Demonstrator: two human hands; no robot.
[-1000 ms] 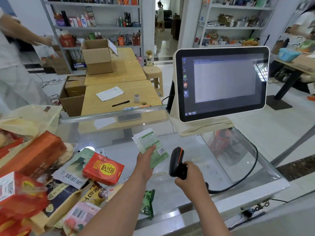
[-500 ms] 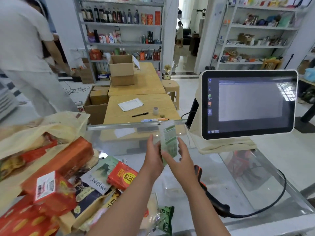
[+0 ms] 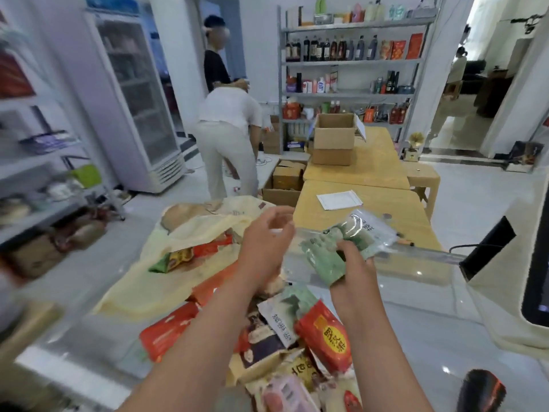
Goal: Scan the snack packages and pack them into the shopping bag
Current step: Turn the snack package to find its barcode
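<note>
**Midway: one packet in hand, a heap left**

Seemingly partway: the right hand (image 3: 352,263) pinches a green snack packet (image 3: 350,242), its grip curled round it. The left hand (image 3: 264,248), fingers spread, reaches toward the cream shopping bag (image 3: 190,233) far left. Many snack packages (image 3: 297,331) lie near on the glass desk (image 3: 416,322). Shop shelves (image 3: 350,60) stand behind.

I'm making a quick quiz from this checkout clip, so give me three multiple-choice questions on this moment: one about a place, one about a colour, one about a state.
1. Where is the yellow shopping bag?
A. left of the hands
B. on the wooden table
C. under the monitor

2. What colour is the snack packet in the right hand?
A. red
B. green and clear
C. blue

3. What is the left hand doing?
A. holding the scanner
B. gripping a red pack
C. open, holding nothing

Answers: 1 A, the bag lies on the counter's left side. 2 B, its print is green with a see-through part. 3 C, its fingers are spread above the bag, with nothing in them.
</note>
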